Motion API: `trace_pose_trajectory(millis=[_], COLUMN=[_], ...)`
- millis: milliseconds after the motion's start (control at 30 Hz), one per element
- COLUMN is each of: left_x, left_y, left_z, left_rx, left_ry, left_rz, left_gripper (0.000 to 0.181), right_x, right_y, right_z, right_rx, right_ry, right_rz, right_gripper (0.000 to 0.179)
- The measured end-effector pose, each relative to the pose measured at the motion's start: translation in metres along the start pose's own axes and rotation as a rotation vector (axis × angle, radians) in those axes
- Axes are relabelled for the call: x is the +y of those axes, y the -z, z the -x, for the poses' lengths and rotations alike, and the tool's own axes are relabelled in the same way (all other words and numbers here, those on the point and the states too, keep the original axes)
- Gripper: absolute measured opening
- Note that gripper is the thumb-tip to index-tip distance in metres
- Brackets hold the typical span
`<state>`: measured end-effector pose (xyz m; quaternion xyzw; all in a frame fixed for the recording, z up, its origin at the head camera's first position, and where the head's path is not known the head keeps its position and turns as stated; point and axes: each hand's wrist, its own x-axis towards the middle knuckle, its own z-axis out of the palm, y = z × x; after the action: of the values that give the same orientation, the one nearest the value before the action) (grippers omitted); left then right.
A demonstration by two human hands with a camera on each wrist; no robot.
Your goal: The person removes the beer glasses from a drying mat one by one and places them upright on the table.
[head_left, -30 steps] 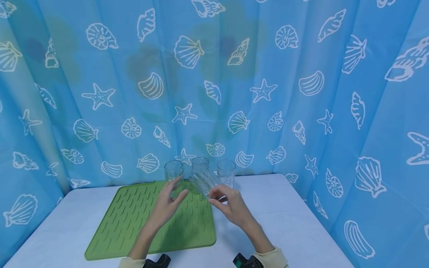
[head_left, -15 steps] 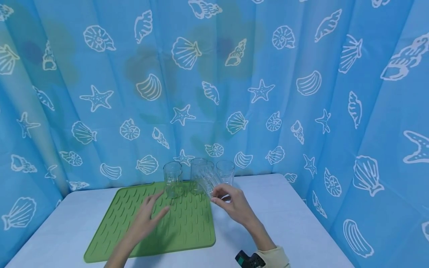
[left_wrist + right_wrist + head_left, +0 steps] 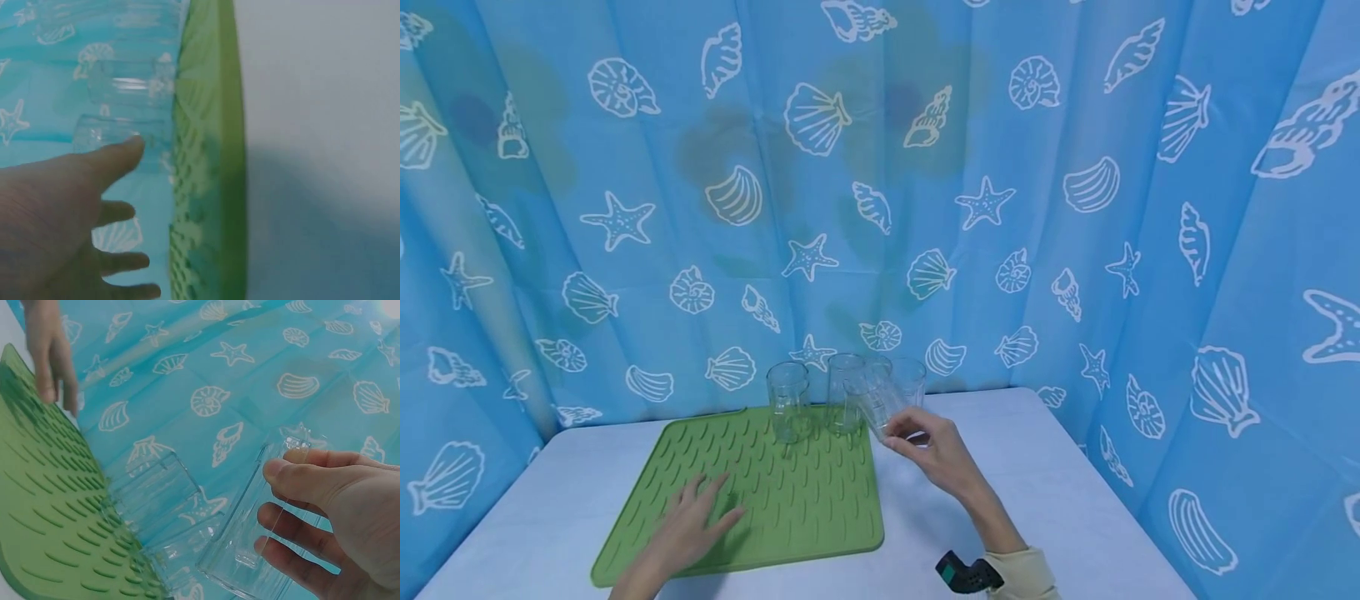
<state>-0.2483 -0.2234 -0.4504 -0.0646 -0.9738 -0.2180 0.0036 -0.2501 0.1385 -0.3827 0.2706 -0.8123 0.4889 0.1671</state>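
My head view takes in the whole scene: a white table [image 3: 1015, 475], a green ridged mat [image 3: 775, 521] on its left and middle part, and a blue curtain [image 3: 880, 217] printed with white shells and starfish behind. Clear glasses stand upright in a row along the back; the leftmost glass [image 3: 787, 404] and the second glass [image 3: 844, 392] are on the mat's far edge. Farther right the glasses overlap, so I cannot count them surely.

My right wrist view shows what the head view blurs: the held glass [image 3: 240, 534] is clear, straight-sided and tilted, with my thumb and forefinger at one end and my other fingers along its side. My left wrist view, turned sideways, adds the mat's thick rim and the spread of my left fingers, with my thumb overlapping a glass in the background.

My right hand [image 3: 936, 450] pinches the lower end of the held glass, between thumb and fingers. That glass is in the air near the mat's right back corner, its upper end leaning left, in front of the row.

My left hand [image 3: 685, 529] is relaxed, fingers apart and holding nothing, over the mat's front left part, well apart from the glasses. Whether my fingertips touch the mat, I cannot tell.
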Motion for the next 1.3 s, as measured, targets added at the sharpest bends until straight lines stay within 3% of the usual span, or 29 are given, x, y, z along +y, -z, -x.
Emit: trace_pose_trajectory(millis=[200, 467, 900, 1300], left_x=[-0.018, -0.022, -0.026, -0.028], left_y=[-0.009, -0.012, -0.016, -0.018], left_z=[0.002, 0.004, 0.001, 0.000], left_rx=[-0.108, -0.200, -0.235, -0.228], left_ry=[0.110, 0.186, 0.243, 0.219], left_rz=[-0.097, -0.060, -0.046, -0.061], left_gripper=[0.090, 0.102, 0.105, 0.101], right_x=[0.033, 0.042, 0.048, 0.051], right_y=[-0.001, 0.004, 0.009, 0.022], right_z=[-0.002, -0.003, -0.002, -0.003], right_rx=[0.009, 0.022, 0.034, 0.073], right_ry=[-0.038, -0.009, -0.050, -0.044], right_rz=[-0.031, -0.059, -0.108, -0.081], right_gripper=[0.011, 0.010, 0.012, 0.015])
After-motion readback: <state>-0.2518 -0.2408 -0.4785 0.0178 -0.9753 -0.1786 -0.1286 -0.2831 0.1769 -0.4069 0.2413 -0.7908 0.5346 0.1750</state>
